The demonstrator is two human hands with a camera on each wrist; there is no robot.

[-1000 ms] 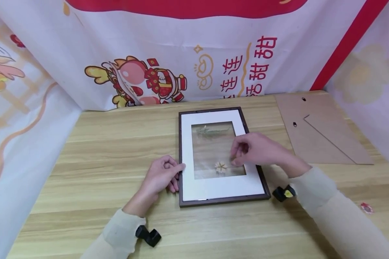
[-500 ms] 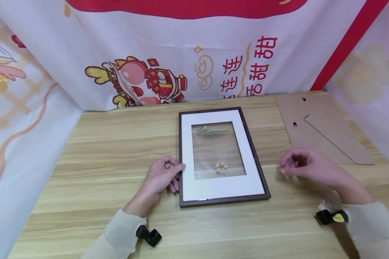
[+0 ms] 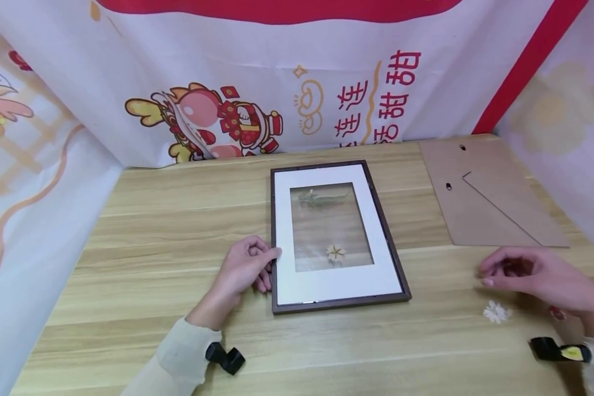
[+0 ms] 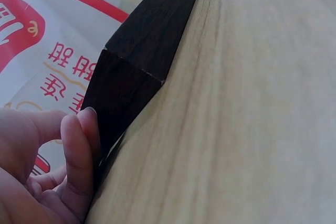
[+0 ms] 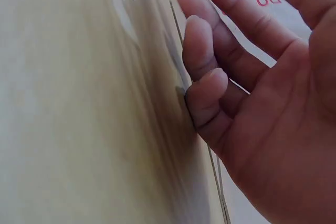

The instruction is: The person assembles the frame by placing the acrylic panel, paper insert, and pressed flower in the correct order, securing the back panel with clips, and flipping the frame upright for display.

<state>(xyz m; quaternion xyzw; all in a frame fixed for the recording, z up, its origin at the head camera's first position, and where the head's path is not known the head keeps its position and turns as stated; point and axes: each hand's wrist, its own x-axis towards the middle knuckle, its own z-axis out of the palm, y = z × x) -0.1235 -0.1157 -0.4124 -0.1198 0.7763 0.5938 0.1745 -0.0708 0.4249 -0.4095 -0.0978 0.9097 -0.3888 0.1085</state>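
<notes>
A dark brown picture frame (image 3: pixel 344 303) with a white mat (image 3: pixel 336 286) lies flat on the table in the head view. Inside its window I see a pale pressed flower (image 3: pixel 335 253) low down and a green leafy sprig (image 3: pixel 322 198) near the top. My left hand (image 3: pixel 247 265) holds the frame's left edge, thumb over the rim and fingers against its side. To the right, my right hand (image 3: pixel 539 276) hovers above the table, fingers loosely curled around nothing. A white dried flower (image 3: pixel 495 312) lies just below it, and a small red flower (image 3: pixel 556 312) is partly hidden beneath the hand.
A brown backing board (image 3: pixel 495 203) with a stand flap and two small hooks lies at the back right. Printed cloth (image 3: pixel 297 49) hangs behind the wooden table (image 3: pixel 178 220) and at both sides.
My right hand has moved from over the frame's window rightward, past the frame, to near the loose flowers. The white flower has come into full view. My left hand stays at the frame.
</notes>
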